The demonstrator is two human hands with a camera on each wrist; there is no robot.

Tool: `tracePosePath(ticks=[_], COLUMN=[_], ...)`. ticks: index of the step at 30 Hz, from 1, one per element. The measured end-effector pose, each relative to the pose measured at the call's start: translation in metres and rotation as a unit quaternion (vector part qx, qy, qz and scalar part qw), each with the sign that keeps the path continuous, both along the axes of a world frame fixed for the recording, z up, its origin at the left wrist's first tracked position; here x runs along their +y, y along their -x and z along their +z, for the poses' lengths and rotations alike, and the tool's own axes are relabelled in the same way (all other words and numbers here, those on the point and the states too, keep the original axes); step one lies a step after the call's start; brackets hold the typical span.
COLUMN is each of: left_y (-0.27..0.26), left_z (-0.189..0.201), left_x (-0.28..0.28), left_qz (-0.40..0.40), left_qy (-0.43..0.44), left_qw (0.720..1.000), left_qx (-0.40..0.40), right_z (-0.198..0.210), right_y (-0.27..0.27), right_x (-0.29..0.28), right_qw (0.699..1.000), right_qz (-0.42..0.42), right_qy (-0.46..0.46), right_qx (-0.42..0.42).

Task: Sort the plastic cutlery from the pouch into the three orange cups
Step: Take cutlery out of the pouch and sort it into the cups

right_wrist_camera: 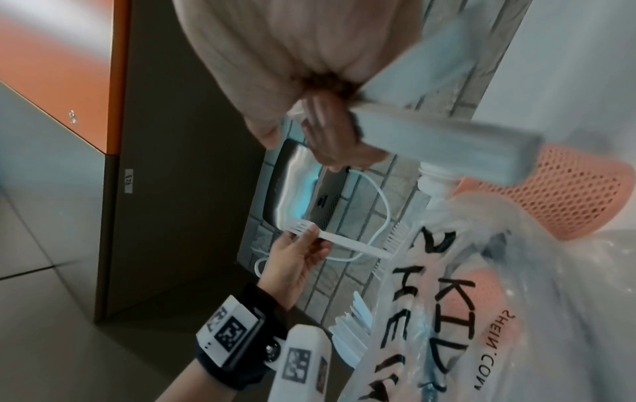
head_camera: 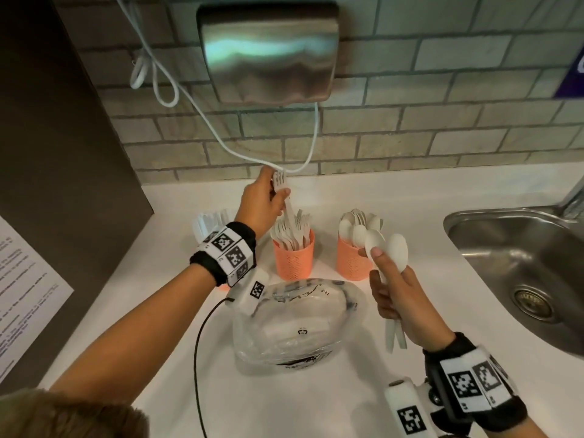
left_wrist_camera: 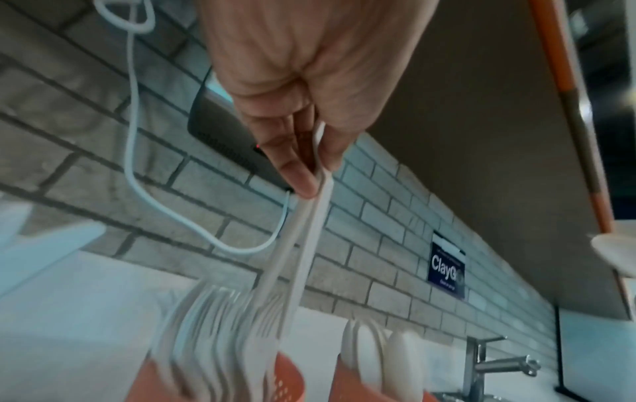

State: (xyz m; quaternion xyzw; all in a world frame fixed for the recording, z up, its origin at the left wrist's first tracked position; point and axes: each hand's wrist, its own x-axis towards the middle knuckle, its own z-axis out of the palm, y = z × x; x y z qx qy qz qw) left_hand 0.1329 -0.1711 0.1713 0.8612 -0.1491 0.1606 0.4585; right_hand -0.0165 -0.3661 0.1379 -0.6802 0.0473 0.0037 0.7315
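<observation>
My left hand (head_camera: pixel 278 197) pinches two white plastic forks (head_camera: pixel 280 184) by their necks, tines up. Their handles reach down into the middle orange cup (head_camera: pixel 294 260), which holds several forks. The left wrist view shows the same pinch (left_wrist_camera: pixel 315 179) above the fork cup (left_wrist_camera: pixel 287 378). My right hand (head_camera: pixel 384 279) grips two white spoons (head_camera: pixel 390 246), bowls up, just in front of the right orange cup (head_camera: pixel 350 263) full of spoons. White knives (head_camera: pixel 208 221) stand in the third cup, mostly hidden behind my left wrist. The clear plastic pouch (head_camera: pixel 294 324) lies in front of the cups.
A steel sink (head_camera: pixel 521 263) is set into the white counter (head_camera: pixel 132 327) at the right. A hand dryer (head_camera: pixel 268 52) with a hanging white cable (head_camera: pixel 189 99) is on the brick wall. A dark panel and a printed sheet (head_camera: pixel 25 295) stand at the left.
</observation>
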Motion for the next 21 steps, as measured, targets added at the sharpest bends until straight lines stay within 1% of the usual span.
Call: tracePosePath(ticks=[3, 7, 9, 12, 14, 16, 17, 19, 21], left_y=[-0.011, -0.022, -0.024, -0.027, -0.029, -0.028, -0.027, -0.026, -0.024], left_z=[-0.016, -0.029, -0.033, -0.036, -0.039, -0.042, -0.043, -0.047, -0.048], left_x=[-0.004, -0.002, -0.001, -0.002, -0.003, -0.004, -0.005, -0.008, -0.009], left_qz=[-0.014, -0.040, -0.043, -0.031, -0.006, 0.015, 0.021, 0.027, 0.024], left_qy=[-0.036, -0.092, -0.117, -0.170, -0.250, -0.350, -0.384, -0.428, -0.453], left_qw=[0.999, 0.992, 0.989, 0.981, 0.966, 0.936, 0.922, 0.903, 0.890], left_qx=[0.032, 0.070, 0.086, 0.093, 0.062, 0.037, 0.033, 0.029, 0.042], right_z=[0.006, 0.005, 0.004, 0.000, 0.000, 0.001, 0.002, 0.003, 0.004], right_y=[0.001, -0.004, -0.006, -0.010, -0.012, -0.014, -0.015, -0.018, -0.022], right_x=[-0.007, -0.020, -0.023, -0.025, -0.025, -0.025, -0.025, -0.026, -0.029], right_qw=[1.000, 0.996, 0.997, 0.999, 1.000, 1.000, 1.000, 0.999, 0.999], right_qz=[-0.002, -0.006, 0.001, 0.002, 0.003, 0.007, 0.007, -0.002, -0.016], right_qy=[-0.003, -0.063, -0.049, -0.015, 0.003, 0.020, 0.027, 0.038, 0.034], right_qx=[0.031, 0.059, 0.065, 0.047, 0.031, 0.011, 0.001, -0.015, -0.021])
